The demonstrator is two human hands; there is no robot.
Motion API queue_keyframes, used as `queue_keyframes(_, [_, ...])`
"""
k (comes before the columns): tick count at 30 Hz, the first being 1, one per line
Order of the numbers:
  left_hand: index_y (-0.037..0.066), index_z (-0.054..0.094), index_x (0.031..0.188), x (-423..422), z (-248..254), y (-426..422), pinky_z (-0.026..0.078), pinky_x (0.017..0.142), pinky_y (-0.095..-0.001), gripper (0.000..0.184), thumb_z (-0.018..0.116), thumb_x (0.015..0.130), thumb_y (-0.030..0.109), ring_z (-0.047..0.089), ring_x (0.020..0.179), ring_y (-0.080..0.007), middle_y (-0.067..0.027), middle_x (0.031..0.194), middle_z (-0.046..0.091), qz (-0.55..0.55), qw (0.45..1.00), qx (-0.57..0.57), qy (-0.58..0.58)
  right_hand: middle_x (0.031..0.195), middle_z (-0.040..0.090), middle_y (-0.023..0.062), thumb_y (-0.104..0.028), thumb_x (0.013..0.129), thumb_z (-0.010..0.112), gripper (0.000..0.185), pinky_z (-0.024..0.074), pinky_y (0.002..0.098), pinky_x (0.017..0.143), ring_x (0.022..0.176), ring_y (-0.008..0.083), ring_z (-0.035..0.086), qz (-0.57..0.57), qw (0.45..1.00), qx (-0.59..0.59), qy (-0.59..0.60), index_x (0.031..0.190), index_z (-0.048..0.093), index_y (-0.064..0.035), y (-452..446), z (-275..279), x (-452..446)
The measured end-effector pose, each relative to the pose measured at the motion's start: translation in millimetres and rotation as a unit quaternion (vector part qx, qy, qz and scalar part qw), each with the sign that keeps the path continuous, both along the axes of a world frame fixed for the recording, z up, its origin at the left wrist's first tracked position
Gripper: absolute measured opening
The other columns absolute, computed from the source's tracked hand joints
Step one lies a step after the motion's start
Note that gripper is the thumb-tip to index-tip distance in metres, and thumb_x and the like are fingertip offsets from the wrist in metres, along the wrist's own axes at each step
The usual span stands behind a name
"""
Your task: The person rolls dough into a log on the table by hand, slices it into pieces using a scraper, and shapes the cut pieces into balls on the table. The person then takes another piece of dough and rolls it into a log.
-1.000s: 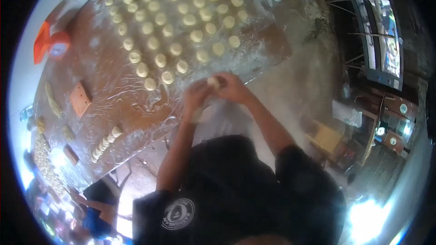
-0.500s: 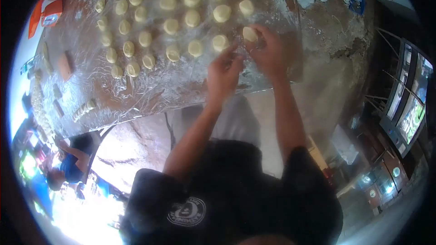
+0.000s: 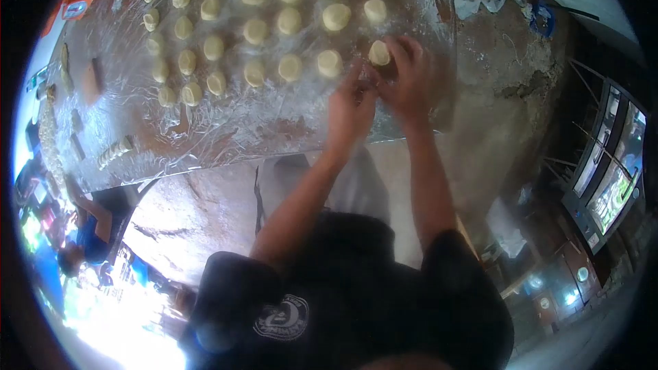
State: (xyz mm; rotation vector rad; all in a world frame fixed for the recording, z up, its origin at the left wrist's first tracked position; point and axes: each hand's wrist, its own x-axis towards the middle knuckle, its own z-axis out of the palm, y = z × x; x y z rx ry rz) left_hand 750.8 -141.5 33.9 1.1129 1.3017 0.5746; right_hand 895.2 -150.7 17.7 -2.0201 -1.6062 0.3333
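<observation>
My right hand (image 3: 409, 85) is at the near right end of the rows, its curved fingers and thumb about the edge of a pale round dough piece (image 3: 380, 53) on the table. Close beside it, my left hand (image 3: 352, 106) has its fingers curled together near the right thumb. What lies between those left fingertips, if anything, is hidden. Another dough piece (image 3: 330, 63) lies just left of the hands, and one more (image 3: 375, 11) is farther back. Several similar rounds stand in rows on the plastic-covered table (image 3: 274, 123).
At the left lie a flat brown scraper-like piece (image 3: 91, 83), a ridged dough strip (image 3: 114, 153) and a long pale roll (image 3: 48, 127). An orange object (image 3: 79, 0) sits at the far left. Another person (image 3: 92, 226) is at the lower left. A bare, worn surface (image 3: 507, 62) adjoins the table's right side.
My left hand has moved slightly right, closer to my right hand. The right fingers have shifted a little about the dough piece, which stays in place. The whole view has shifted slightly.
</observation>
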Motion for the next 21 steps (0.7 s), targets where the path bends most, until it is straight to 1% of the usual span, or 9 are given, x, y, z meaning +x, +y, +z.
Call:
queue_keyframes(2, [0.0, 0.049, 0.15, 2.9, -3.5, 1.8, 0.053, 0.068, -0.0308, 0.06, 0.053, 0.09, -0.001, 0.062, 0.071, -0.0135, -0.0099, 0.086, 0.07, -0.02, 1.0, 0.017, -0.017, 0.14, 0.051, 0.0145, -0.052, 0.086, 0.074, 0.074, 0.037, 0.0552, 0.107, 0.127, 0.0389, 0.047, 0.008, 1.0, -0.004, -0.009, 0.147, 0.053, -0.0157, -3.7, 2.4, 2.4])
queue_keyframes(5, [0.011, 0.049, 0.152, 5.2, -7.7, -0.9, 0.054, 0.07, -0.0432, 0.063, 0.056, 0.089, 0.006, 0.071, 0.075, -0.0358, -0.0245, 0.09, 0.071, -0.049, 0.998, 0.035, 0.02, 0.149, 0.045, 0.0166, -0.054, 0.09, 0.069, 0.079, 0.0337, 0.0572, 0.111, 0.136, 0.042, 0.042, 0.024, 1.0, -0.012, -0.005, 0.155, 0.044, -0.018, -10.2, 2.6, 8.8])
queue_keyframes(8, [0.014, 0.049, 0.152, 0.9, 7.3, -1.2, 0.054, 0.07, -0.0462, 0.063, 0.056, 0.089, 0.007, 0.07, 0.077, -0.0391, -0.0248, 0.09, 0.07, -0.072, 0.997, -0.001, 0.041, 0.156, 0.04, 0.0184, -0.052, 0.093, 0.066, 0.077, 0.0308, 0.0581, 0.115, 0.142, 0.044, 0.038, 0.045, 0.997, -0.048, -0.041, 0.158, 0.041, -0.0197, -20.5, 4.8, 6.0])
queue_keyframes(10, [0.009, 0.052, 0.15, -8.9, 6.0, -9.4, 0.05, 0.069, -0.0343, 0.06, 0.058, 0.091, 0.005, 0.059, 0.07, -0.0158, -0.0146, 0.079, 0.063, -0.139, 0.979, -0.012, 0.15, 0.158, 0.038, 0.0201, -0.05, 0.094, 0.064, 0.074, 0.0299, 0.0585, 0.116, 0.144, 0.0449, 0.037, 0.059, 0.991, -0.069, -0.097, 0.158, 0.041, -0.0212, -30.2, -2.4, 2.0])
queue_keyframes(11, [0.009, 0.052, 0.15, -21.2, 0.3, -8.0, 0.051, 0.07, -0.0355, 0.06, 0.059, 0.091, 0.006, 0.061, 0.071, -0.0171, -0.0144, 0.08, 0.065, -0.14, 0.984, 0.033, 0.109, 0.158, 0.037, 0.0209, -0.049, 0.095, 0.064, 0.073, 0.0296, 0.0588, 0.117, 0.144, 0.0451, 0.037, 0.06, 0.987, -0.061, -0.133, 0.158, 0.041, -0.022, -29.7, -11.7, 3.9])
queue_keyframes(13, [0.008, 0.055, 0.147, -54.2, 17.5, -18.5, 0.053, 0.073, -0.0368, 0.056, 0.061, 0.091, 0.008, 0.065, 0.075, -0.0201, -0.0145, 0.084, 0.068, -0.165, 0.983, 0.019, 0.078, 0.158, 0.038, 0.0221, -0.046, 0.095, 0.064, 0.069, 0.0307, 0.0587, 0.116, 0.145, 0.0449, 0.037, 0.056, 0.996, -0.043, -0.055, 0.157, 0.043, -0.0233, -32.3, 5.9, 1.4])
queue_keyframes(16, [0.006, 0.062, 0.139, -122.6, 26.6, -23.7, 0.055, 0.078, -0.0368, 0.048, 0.063, 0.091, 0.009, 0.069, 0.081, -0.0231, -0.0149, 0.089, 0.071, -0.181, 0.979, 0.044, 0.079, 0.157, 0.04, 0.0228, -0.044, 0.096, 0.064, 0.068, 0.0318, 0.0599, 0.115, 0.145, 0.0429, 0.037, 0.087, 0.982, -0.073, -0.153, 0.155, 0.046, -0.0174, -34.4, 23.7, -2.7])
queue_keyframes(19, [0.004, 0.07, 0.125, -210.0, 29.9, -63.0, 0.056, 0.079, -0.037, 0.036, 0.067, 0.09, 0.013, 0.071, 0.083, -0.0229, -0.0164, 0.093, 0.074, -0.079, 0.967, 0.168, 0.173, 0.147, 0.052, 0.0238, -0.036, 0.097, 0.065, 0.062, 0.0366, 0.0561, 0.112, 0.137, 0.0401, 0.048, 0.072, 0.988, 0.032, -0.134, 0.15, 0.05, -0.0068, -31.2, 30.4, -6.3])
queue_keyframes(21, [0.003, 0.072, 0.12, -275.1, 67.8, -60.0, 0.057, 0.079, -0.0373, 0.032, 0.069, 0.09, 0.015, 0.072, 0.084, -0.0231, -0.0173, 0.094, 0.075, 0.0, 0.975, 0.037, 0.217, 0.137, 0.06, 0.0228, -0.029, 0.097, 0.066, 0.052, 0.0421, 0.0525, 0.107, 0.127, 0.0397, 0.056, 0.085, 0.987, 0.091, -0.104, 0.142, 0.056, -0.0035, -2.5, 28.7, -33.8])
